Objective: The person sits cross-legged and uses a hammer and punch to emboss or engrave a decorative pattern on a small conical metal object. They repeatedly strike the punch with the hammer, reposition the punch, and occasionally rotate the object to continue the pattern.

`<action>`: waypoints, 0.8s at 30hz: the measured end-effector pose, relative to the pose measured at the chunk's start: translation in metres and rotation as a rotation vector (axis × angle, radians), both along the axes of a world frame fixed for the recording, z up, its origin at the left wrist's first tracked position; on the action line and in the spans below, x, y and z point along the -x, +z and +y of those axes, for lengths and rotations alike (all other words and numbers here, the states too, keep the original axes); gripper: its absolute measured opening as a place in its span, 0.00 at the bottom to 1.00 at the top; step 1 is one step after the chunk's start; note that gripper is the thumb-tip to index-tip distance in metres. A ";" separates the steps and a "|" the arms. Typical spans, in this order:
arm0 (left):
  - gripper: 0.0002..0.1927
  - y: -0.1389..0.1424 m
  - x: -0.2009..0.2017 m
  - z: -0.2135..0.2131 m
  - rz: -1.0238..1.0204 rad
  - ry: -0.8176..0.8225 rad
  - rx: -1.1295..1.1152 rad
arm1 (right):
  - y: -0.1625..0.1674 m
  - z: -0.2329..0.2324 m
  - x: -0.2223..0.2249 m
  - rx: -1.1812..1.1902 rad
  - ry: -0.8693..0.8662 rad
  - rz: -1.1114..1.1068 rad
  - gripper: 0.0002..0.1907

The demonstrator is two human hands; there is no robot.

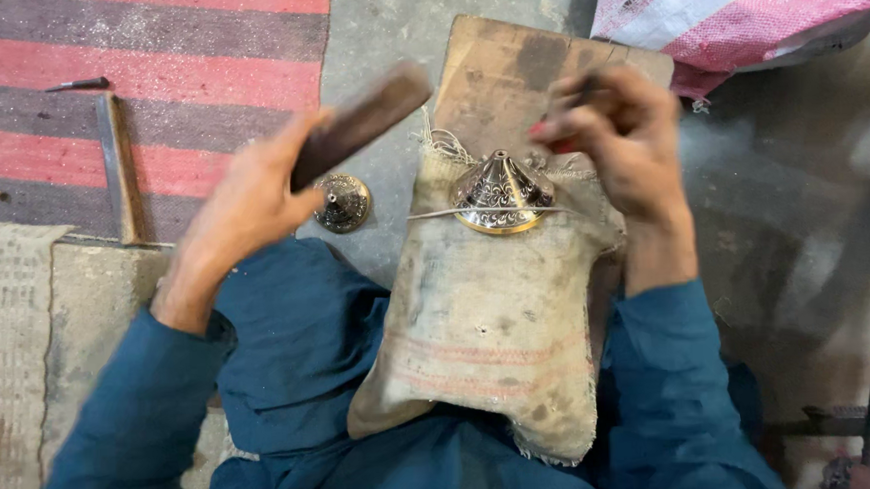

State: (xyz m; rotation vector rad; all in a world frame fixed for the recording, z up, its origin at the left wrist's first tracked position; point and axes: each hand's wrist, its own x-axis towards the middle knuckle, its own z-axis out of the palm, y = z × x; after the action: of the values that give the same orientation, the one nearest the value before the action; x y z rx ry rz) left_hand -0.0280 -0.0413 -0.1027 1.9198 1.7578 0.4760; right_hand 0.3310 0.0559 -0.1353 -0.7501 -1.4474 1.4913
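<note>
Resting on a stuffed burlap sack (487,320) that cushions it: engraved conical brass piece (500,193). Left hand (247,199) clenches a dark wooden striker (361,123), raised. Right hand (618,139) pinches a thin tool, steadying it at the cone.

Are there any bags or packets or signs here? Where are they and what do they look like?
Woven sack: top right corner on the floor, bulging, pink and white.
Burlap bag: on the person's lap and a wooden board, padded, tan with faint red stripes, stained, under a cone-shaped engraved metal piece.
No signs or screens.
</note>
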 end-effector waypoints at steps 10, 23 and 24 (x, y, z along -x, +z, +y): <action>0.49 -0.047 -0.006 -0.002 -0.451 -0.297 0.239 | -0.004 -0.066 -0.069 0.058 -0.284 -0.094 0.12; 0.40 -0.020 -0.180 0.015 -0.065 -0.189 -0.281 | 0.000 -0.072 -0.063 0.014 -0.385 -0.077 0.13; 0.39 -0.023 -0.169 0.020 -0.120 -0.242 -0.308 | 0.003 -0.074 -0.065 0.005 -0.391 -0.100 0.13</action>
State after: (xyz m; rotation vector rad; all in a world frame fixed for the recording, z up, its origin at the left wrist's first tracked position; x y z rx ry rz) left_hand 0.1414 -0.0208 -0.1252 2.2268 1.4166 0.7910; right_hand 0.3958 -0.0180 -0.1325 -1.0553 -1.2794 1.1709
